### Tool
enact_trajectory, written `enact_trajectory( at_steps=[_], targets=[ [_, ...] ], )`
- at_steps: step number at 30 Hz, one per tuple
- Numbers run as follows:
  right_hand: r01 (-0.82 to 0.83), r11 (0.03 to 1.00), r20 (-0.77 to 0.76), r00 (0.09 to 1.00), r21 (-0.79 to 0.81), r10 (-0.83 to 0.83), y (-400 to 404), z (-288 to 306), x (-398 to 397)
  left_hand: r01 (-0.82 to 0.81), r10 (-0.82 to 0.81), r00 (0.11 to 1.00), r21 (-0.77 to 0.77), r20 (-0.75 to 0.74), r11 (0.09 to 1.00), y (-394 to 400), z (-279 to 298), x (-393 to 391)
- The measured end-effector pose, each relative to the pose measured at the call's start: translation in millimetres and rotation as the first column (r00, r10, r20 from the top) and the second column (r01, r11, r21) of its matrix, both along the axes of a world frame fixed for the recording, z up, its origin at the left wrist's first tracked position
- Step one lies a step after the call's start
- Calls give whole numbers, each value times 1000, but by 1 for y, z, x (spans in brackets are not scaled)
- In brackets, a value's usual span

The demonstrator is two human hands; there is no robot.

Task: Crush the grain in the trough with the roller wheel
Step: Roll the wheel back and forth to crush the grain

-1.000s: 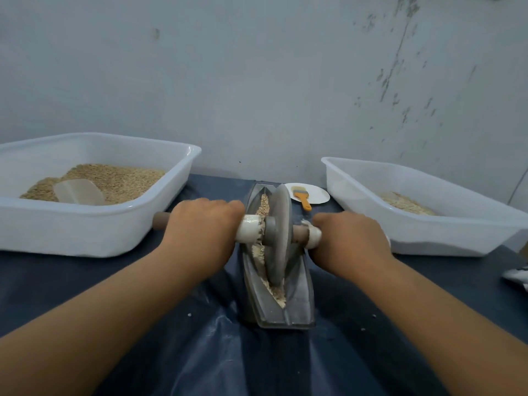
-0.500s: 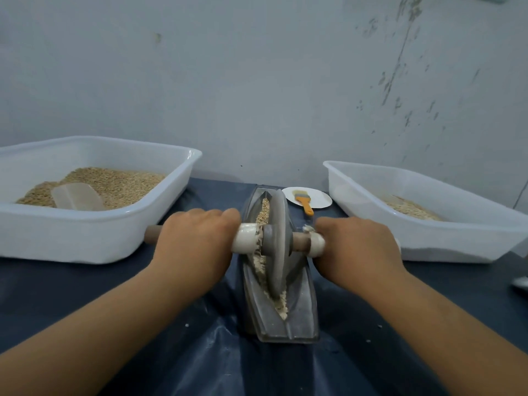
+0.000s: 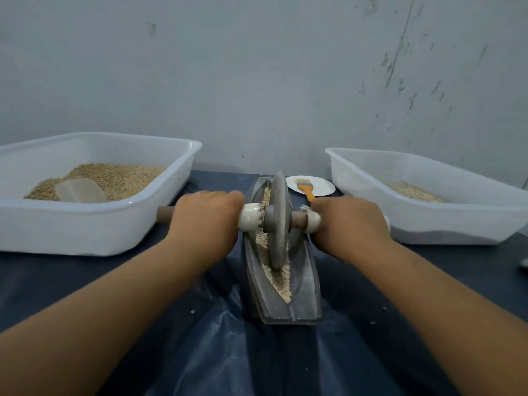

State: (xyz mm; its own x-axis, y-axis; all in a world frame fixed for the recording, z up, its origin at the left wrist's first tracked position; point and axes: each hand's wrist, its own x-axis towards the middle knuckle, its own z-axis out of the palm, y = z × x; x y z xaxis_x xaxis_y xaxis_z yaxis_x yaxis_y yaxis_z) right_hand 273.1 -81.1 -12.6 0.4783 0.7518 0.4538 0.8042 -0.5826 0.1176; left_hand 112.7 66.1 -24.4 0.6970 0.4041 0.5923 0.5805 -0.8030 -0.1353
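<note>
A grey boat-shaped trough [image 3: 303, 298] stands lengthwise on the dark cloth at the centre. Pale crushed grain [image 3: 281, 284] lies along its groove. A grey roller wheel [image 3: 277, 221] stands upright in the groove, on a wooden axle with white sleeves. My left hand [image 3: 204, 221] grips the axle left of the wheel; the axle's bare wooden end sticks out past it. My right hand [image 3: 350, 224] grips the axle on the right side. Both hands have their fingers curled over the handle.
A white tub [image 3: 94, 224] at the left holds whole grain and a clear scoop [image 3: 80, 190]. A second white tub [image 3: 463, 221] at the right holds a little pale grain. A small white plate [image 3: 323, 185] with an orange-handled brush [image 3: 307, 190] lies behind the trough. A wall stands close behind.
The wheel and both hands have stayed about mid-trough, shifting slightly; the camera view has moved a little, and the grain near the trough's front end shows more.
</note>
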Motion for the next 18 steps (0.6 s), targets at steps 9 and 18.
enact_trajectory(
  at_steps=[9, 18],
  targets=[
    [-1, 999, 143, 990, 37, -4, -5, -4, -3, 27, -29, 999, 57, 41, 998, -5, -7, -10],
    [-19, 995, 221, 975, 101, -4, -22, -9, -16, 67, -74, 996, 120, 52, 991, -9, -9, -17]
  ],
)
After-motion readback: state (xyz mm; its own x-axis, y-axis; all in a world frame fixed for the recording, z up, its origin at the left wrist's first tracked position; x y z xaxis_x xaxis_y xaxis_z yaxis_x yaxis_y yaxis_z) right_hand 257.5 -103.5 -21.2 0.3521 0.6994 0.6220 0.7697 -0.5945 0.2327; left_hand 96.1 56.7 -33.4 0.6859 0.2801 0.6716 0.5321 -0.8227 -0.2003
